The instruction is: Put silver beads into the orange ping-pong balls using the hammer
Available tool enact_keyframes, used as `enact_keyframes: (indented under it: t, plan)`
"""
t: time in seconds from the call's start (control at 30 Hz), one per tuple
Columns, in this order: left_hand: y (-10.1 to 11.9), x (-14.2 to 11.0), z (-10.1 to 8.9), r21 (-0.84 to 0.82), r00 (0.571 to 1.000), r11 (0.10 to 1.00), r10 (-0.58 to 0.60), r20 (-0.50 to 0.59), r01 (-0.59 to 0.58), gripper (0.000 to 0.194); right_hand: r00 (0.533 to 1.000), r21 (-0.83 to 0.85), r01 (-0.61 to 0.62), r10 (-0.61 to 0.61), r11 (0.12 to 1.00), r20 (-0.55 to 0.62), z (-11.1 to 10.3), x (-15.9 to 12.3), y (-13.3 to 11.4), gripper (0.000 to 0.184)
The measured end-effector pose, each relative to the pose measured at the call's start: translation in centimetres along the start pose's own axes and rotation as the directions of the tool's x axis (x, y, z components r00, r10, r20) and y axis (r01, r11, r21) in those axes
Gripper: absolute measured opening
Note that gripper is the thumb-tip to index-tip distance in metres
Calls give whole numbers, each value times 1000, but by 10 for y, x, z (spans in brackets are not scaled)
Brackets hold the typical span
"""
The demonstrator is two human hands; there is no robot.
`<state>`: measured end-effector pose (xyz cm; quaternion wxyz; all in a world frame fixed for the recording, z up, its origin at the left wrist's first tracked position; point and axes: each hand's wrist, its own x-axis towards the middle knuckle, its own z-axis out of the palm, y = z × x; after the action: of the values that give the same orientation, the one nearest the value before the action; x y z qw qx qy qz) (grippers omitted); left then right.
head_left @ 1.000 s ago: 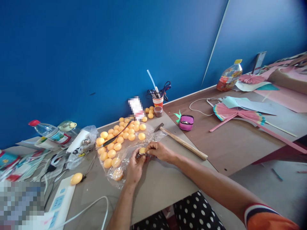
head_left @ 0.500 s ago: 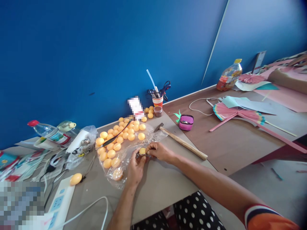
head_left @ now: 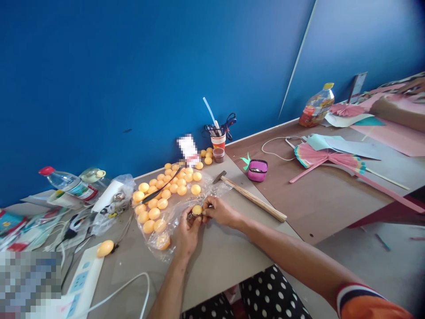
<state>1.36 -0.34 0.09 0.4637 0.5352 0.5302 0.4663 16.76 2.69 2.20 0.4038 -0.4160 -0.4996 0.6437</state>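
My left hand [head_left: 187, 231] is closed round a small yellow-orange ball [head_left: 197, 210] with dark pieces about its lower edge. From the other side my right hand [head_left: 219, 211] pinches at the ball's right edge; whatever sits between those fingertips is too small to make out. Just left of both hands lies a clear plastic bag [head_left: 172, 217] bearing many orange balls [head_left: 162, 203] that look like table tennis balls. A black strap [head_left: 157, 193] lies across them. Behind my right hand rests a hammer [head_left: 254, 198] with a wooden handle.
A purple pouch [head_left: 257, 170] and a paper cup [head_left: 218, 141] of tools stand farther back. At left are a power strip [head_left: 86, 277], cables and a bottle [head_left: 71, 184]. Pink paper fans [head_left: 328, 156] lie to the right, with another person's arm [head_left: 398, 114] at the far right.
Both hands stay at the ball, with only slight shifts of the right fingers. The other person's arm at the far right moves a little.
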Motion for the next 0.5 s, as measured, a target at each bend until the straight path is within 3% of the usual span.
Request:
enact_keyframes:
  t: [0.17,0.5]
  plan:
    - [9,-3,-2,105,1000,994,-4,13,3,49,999,28,-45,45,999,6,-2,-2,-5,14]
    - [2,-1,1,-29,999,999,-24,42,25,54,999,-67,5,-7,998,-36,2,5,9,16]
